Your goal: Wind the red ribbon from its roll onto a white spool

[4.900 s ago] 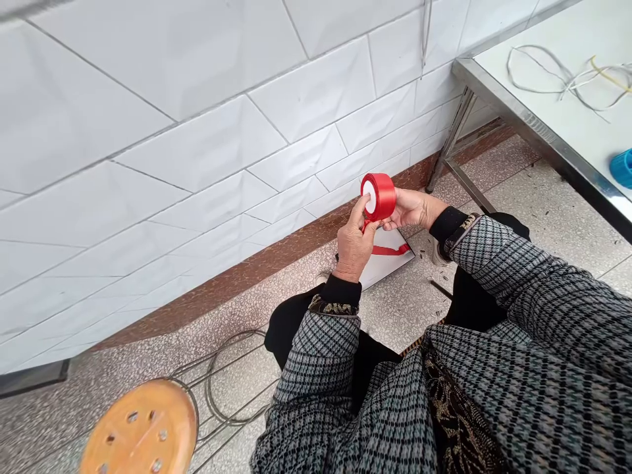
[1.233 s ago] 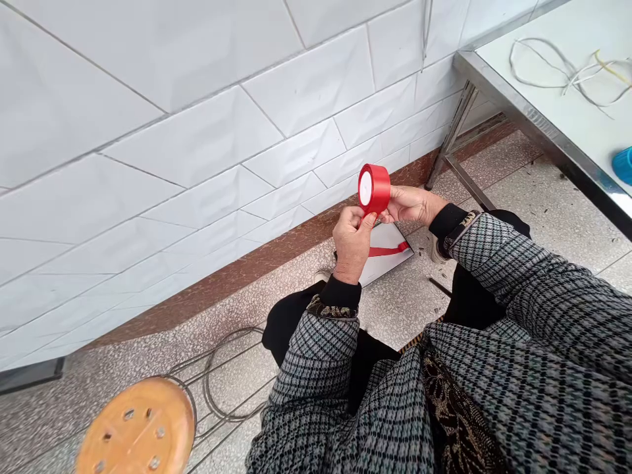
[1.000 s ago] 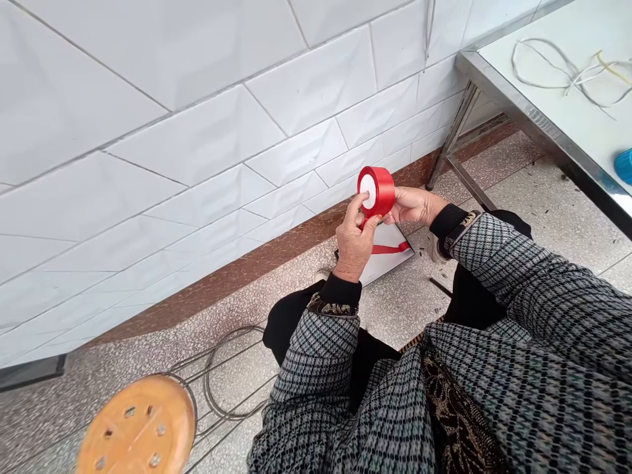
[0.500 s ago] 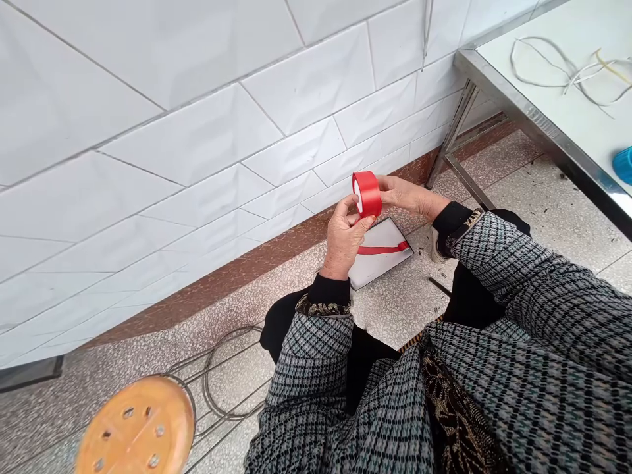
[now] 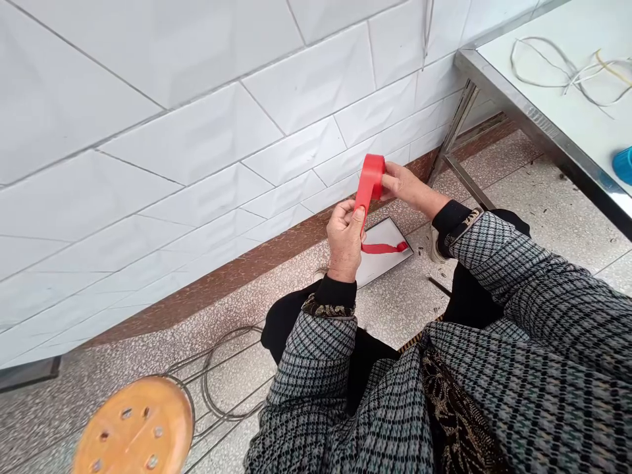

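A roll of red ribbon [image 5: 375, 172] is up in front of me, gripped from its right side by my right hand [image 5: 401, 187]. From the roll a strip of red ribbon [image 5: 366, 191] runs down to my left hand [image 5: 344, 238], whose thumb pinches it against the fingers. Below the hands lies a shallow white box or lid [image 5: 382, 266] with dark edges, on the floor. Across it stretches more red ribbon [image 5: 382, 249], ending in a small coil [image 5: 402, 246] at its right end. My right fingertips are partly hidden by the roll.
An orange round stool [image 5: 135, 428] with metal legs stands at lower left. On the right is a metal-framed table [image 5: 498, 72] carrying white cords [image 5: 567, 69] and a blue object [image 5: 623, 164]. A tiled wall [image 5: 197, 151] rises ahead. A thin dark stick [image 5: 439, 286] lies on the floor.
The roll has risen slightly and turned, now in my right hand. My left hand has come off the roll and pinches the ribbon strip drawn down from it.
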The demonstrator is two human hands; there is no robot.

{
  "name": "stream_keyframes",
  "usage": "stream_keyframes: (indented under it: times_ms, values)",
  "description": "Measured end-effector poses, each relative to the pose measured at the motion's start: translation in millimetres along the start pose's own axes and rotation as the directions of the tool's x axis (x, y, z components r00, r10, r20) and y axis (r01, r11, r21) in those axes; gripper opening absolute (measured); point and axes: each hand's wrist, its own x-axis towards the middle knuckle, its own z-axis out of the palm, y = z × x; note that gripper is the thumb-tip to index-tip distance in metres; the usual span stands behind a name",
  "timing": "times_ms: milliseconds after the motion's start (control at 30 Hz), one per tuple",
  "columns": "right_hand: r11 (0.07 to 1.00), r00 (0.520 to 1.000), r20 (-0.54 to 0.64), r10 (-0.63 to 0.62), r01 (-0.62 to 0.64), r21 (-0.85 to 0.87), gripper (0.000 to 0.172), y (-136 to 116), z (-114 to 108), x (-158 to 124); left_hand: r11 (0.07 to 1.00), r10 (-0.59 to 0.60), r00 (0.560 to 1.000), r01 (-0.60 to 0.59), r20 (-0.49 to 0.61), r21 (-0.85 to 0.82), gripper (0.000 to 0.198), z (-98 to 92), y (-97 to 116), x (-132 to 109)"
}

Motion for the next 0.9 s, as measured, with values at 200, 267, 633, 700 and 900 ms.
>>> stream_keyframes:
  times_ms: [200,267,633,700,900]
  values:
    - [0.93,0.962,0.032,0.271,-0.271,0.248,0.019,-8,4,-3,0.999,0.003,0.992,0.001,0.125,-0.034,0.049,0.7,-2,-1]
    - [0.893,0.946,0.082,0.315,-0.325,0.311,0.023,-10,7,-5,0.998,-0.026,0.988,0.035,0.153,-0.054,0.051,1.6,-2,-1]
    - [0.77,0.851,0.365,0.378,-0.508,0.386,0.038,-17,13,-14,0.969,-0.014,0.996,-0.008,0.088,0.247,0.036,-1.4,-3,1]
    - [0.75,0.83,0.396,0.392,-0.538,0.385,0.036,-16,12,-14,0.961,0.013,0.996,-0.038,0.092,0.272,0.033,-2.8,-2,1]
    - [0.726,0.802,0.431,0.414,-0.577,0.376,0.033,-18,8,-16,0.929,0.079,0.995,-0.097,0.065,0.358,0.034,0.8,0,-5]
